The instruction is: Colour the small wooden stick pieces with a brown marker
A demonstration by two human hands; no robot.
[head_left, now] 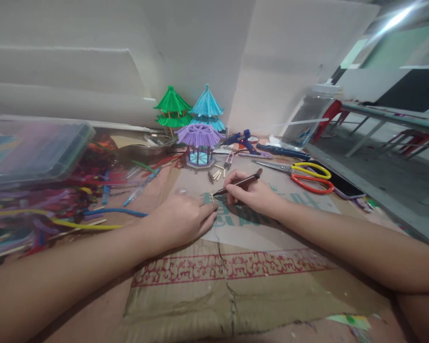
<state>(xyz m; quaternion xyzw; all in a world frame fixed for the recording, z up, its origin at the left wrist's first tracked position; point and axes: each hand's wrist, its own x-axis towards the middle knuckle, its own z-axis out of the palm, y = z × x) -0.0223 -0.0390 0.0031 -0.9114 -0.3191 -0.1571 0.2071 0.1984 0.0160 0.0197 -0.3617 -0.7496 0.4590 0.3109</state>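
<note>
My right hand (252,193) grips a dark marker pen (243,182), its tip pointing left and down at a short pale wooden stick (212,196). That stick is at the fingertips of my left hand (186,216), which is closed and rests on the white printed sheet (189,186). Just beyond lie several short cut sticks (219,174) and small dark pieces (210,177). Behind them stands a little pavilion with a purple roof (199,136); a green-roofed one (172,107) and a blue-roofed one (207,105) are farther back.
Yellow-and-red-handled scissors (311,183) lie at right over a phone (343,183). A blue glue gun (245,140) and a clear jug (305,119) are at the back. On the left are tangled coloured pipe cleaners (60,221) and a plastic box (39,152). Cardboard (186,305) covers the front.
</note>
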